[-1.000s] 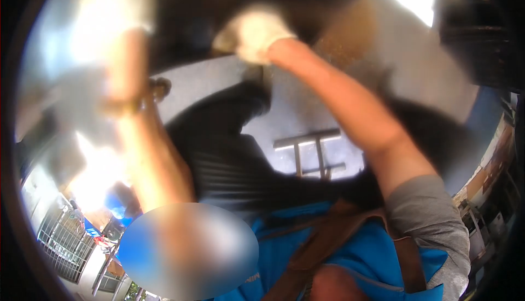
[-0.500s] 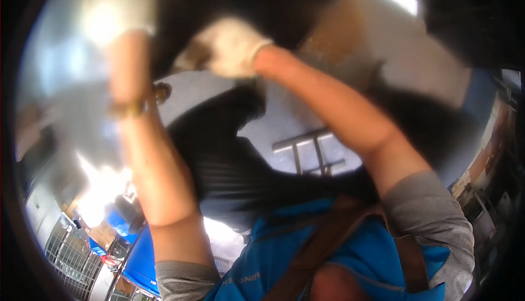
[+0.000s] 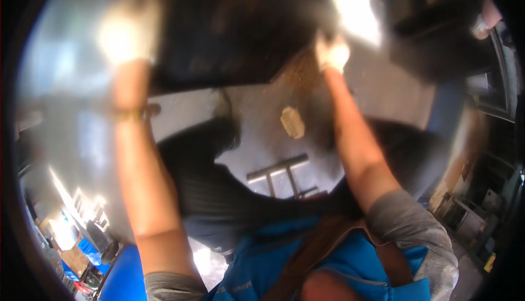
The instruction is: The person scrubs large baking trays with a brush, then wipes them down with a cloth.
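A large dark panel [image 3: 229,33] fills the upper middle of the view, its surface blurred. At its left side is my left hand [image 3: 128,36] in a pale glove, too smeared and overexposed to show the fingers. My right hand [image 3: 332,55], also in a pale glove, is at the panel's right edge, where its fingers look closed on the rim despite some blur. Below the panel, between my arms, a beige ridged piece like a brush head [image 3: 292,122] lies on the grey floor.
A metal frame with crossbars [image 3: 279,170] is between my legs. Dark equipment [image 3: 443,38] stands at upper right, with part of another person's arm [image 3: 489,14] beyond it. Blue containers [image 3: 93,254] and shelving are at lower left.
My right hand has moved right, from below the dark panel to its right edge. The beige ridged piece now shows on the floor. My left hand stays at the panel's left side.
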A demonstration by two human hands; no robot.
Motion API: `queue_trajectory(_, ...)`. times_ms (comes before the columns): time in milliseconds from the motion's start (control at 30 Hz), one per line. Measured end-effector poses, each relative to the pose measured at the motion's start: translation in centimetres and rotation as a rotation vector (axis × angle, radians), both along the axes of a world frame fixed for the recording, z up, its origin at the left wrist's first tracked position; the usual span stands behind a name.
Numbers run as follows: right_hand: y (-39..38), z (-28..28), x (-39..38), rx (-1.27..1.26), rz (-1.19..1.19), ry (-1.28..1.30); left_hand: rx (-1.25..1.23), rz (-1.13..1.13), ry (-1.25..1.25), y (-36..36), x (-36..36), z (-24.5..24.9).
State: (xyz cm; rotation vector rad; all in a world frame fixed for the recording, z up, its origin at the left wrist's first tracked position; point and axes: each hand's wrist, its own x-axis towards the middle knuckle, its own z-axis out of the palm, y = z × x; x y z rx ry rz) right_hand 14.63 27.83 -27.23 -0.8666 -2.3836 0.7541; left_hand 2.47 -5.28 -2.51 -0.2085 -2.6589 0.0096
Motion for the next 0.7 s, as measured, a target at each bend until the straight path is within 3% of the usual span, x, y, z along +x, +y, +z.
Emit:
queue_trajectory(33,2.7,1.0,-2.8,0.025,0.074,0.314,0.080,-0.054,0.042,-0.6,-0.1,-0.6)
queue_trajectory(133,-0.2,17.7,-5.4,0.000,0.326,0.509,0.163,-0.083,0.105,-1.8,0.0,-1.1)
queue_trajectory(200,-3.4,24.7,-5.8,0.388,0.378,0.572,0.216,-0.169,0.094,-2.2,1.6,-0.6)
queue_trajectory(267,-5.9,31.3,-5.9,-0.113,0.886,0.302,0.222,-0.394,0.149,-3.9,2.1,-0.9)
queue_trajectory(300,-8.0,33.3,-4.7,-0.150,0.813,0.260,0.340,-0.355,0.073,-4.0,3.0,-0.4)
queue_trajectory(333,-9.4,32.9,-5.7,-0.125,0.811,0.271,0.289,-0.419,0.117,-6.5,1.9,-2.5)
queue_trajectory(400,-12.0,29.8,-7.9,0.159,0.845,0.670,0.329,-0.484,0.118,-7.0,3.2,-1.6)
queue_trajectory(467,-14.7,28.6,-6.0,0.240,0.807,0.784,0.465,-0.239,-0.004,-3.7,6.5,2.6)
queue_trajectory(600,-13.8,22.5,-2.4,0.283,0.778,0.585,0.599,-0.302,0.237,-5.7,6.7,3.6)
queue_trajectory(667,-10.2,19.2,-1.0,0.285,0.802,0.165,0.579,-0.241,0.270,-8.7,6.0,3.1)
queue_trajectory(700,-8.1,16.7,-0.5,0.343,0.766,0.166,0.577,-0.247,0.203,-10.2,5.7,3.0)
